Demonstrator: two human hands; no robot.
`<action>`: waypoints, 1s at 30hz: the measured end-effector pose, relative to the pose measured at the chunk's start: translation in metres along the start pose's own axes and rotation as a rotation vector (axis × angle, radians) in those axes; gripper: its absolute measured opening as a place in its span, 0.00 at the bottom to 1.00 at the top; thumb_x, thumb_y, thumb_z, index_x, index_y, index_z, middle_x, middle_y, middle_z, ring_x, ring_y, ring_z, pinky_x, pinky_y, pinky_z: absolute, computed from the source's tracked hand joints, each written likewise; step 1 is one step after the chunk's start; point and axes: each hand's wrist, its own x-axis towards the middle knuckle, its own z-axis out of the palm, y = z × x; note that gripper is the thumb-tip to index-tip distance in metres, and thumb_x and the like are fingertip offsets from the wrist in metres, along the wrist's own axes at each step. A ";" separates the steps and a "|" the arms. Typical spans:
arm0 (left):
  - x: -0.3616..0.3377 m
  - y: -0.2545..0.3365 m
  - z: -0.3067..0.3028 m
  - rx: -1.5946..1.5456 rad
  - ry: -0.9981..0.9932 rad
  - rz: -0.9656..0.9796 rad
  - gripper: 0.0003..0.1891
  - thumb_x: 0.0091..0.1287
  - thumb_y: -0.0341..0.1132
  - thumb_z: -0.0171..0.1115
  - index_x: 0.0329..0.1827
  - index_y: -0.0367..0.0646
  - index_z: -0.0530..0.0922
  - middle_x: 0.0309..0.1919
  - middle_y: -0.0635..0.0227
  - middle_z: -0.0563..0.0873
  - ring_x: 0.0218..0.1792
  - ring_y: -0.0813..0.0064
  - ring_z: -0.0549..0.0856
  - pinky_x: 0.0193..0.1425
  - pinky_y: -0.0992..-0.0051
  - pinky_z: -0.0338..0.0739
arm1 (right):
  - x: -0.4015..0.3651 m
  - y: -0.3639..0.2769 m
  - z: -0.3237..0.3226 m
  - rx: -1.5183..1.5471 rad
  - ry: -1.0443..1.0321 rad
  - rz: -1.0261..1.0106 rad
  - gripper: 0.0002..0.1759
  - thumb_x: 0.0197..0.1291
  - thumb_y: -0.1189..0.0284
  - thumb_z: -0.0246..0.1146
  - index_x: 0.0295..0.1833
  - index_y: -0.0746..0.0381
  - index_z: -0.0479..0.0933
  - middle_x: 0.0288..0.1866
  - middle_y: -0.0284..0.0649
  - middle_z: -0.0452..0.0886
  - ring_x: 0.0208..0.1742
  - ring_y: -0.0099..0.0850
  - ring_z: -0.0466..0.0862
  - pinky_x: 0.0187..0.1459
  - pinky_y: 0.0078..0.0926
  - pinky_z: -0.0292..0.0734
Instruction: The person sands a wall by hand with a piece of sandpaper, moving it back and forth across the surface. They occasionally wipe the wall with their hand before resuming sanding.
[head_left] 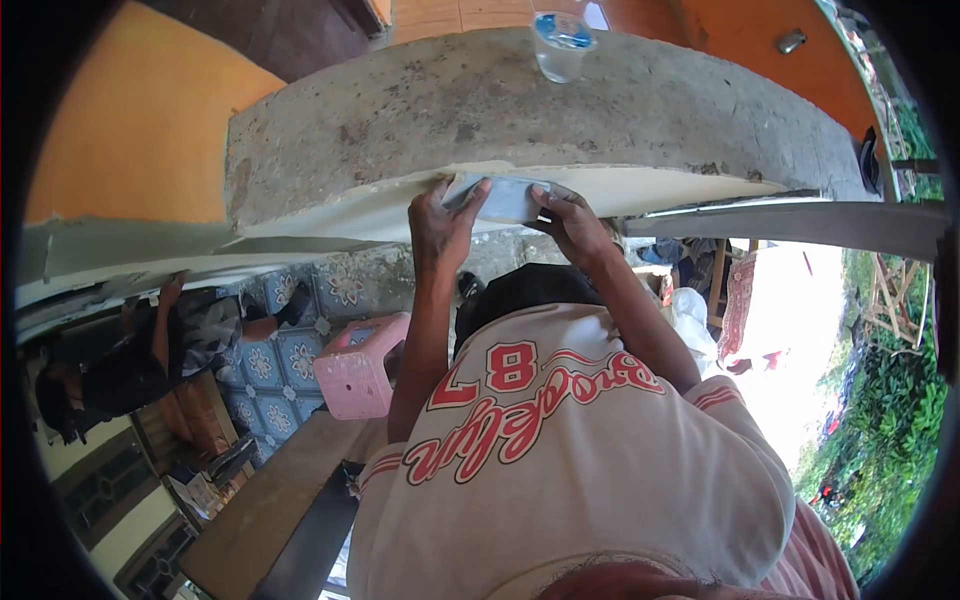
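Both of my hands are raised to the pale, plastered front edge of a curved concrete ledge [420, 110]. My left hand [445, 225] grips the left end of a flat grey rectangular scraper [512, 200], its thumb lying on the face. At the scraper's other end, my right hand [572, 222] pinches the corner between thumb and bent fingers. The scraper lies against the smooth cream-coloured plaster [640, 190] under the ledge's rim. Its far edge is hidden against the surface.
On the ledge stands a clear plastic cup [562, 52] with a blue lid. A pink plastic stool [360, 370] is below on the left, near a wooden table [270, 490]. Another person [150, 350] reaches up to the wall at the far left. Green plants [895, 420] grow on the right.
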 end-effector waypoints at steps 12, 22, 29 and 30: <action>-0.036 0.097 0.175 0.065 -0.071 0.025 0.21 0.65 0.45 0.68 0.38 0.29 0.82 0.31 0.46 0.86 0.33 0.51 0.87 0.42 0.64 0.78 | -0.024 -0.027 -0.187 0.356 -0.011 0.120 0.16 0.69 0.62 0.62 0.55 0.59 0.75 0.50 0.37 0.80 0.55 0.31 0.79 0.59 0.38 0.72; -0.037 0.130 0.297 -0.359 -0.621 -0.194 0.23 0.65 0.45 0.68 0.54 0.35 0.81 0.43 0.64 0.85 0.41 0.74 0.83 0.48 0.71 0.80 | -0.106 -0.095 -0.298 0.175 0.362 -0.401 0.23 0.66 0.63 0.63 0.59 0.68 0.75 0.47 0.44 0.82 0.49 0.33 0.82 0.50 0.31 0.76; -0.031 0.093 0.274 -0.988 -0.792 -0.682 0.24 0.69 0.42 0.65 0.65 0.46 0.72 0.55 0.71 0.79 0.59 0.72 0.77 0.62 0.63 0.72 | -0.114 -0.135 -0.207 -0.616 0.474 -0.392 0.23 0.61 0.62 0.67 0.52 0.72 0.79 0.43 0.44 0.86 0.43 0.29 0.82 0.47 0.29 0.75; -0.027 0.078 0.260 -1.058 -0.813 -0.683 0.24 0.69 0.42 0.65 0.65 0.47 0.72 0.56 0.71 0.79 0.59 0.72 0.77 0.63 0.63 0.72 | -0.106 -0.127 -0.189 -0.664 0.487 -0.416 0.22 0.62 0.61 0.66 0.49 0.72 0.81 0.39 0.44 0.87 0.39 0.28 0.82 0.46 0.28 0.75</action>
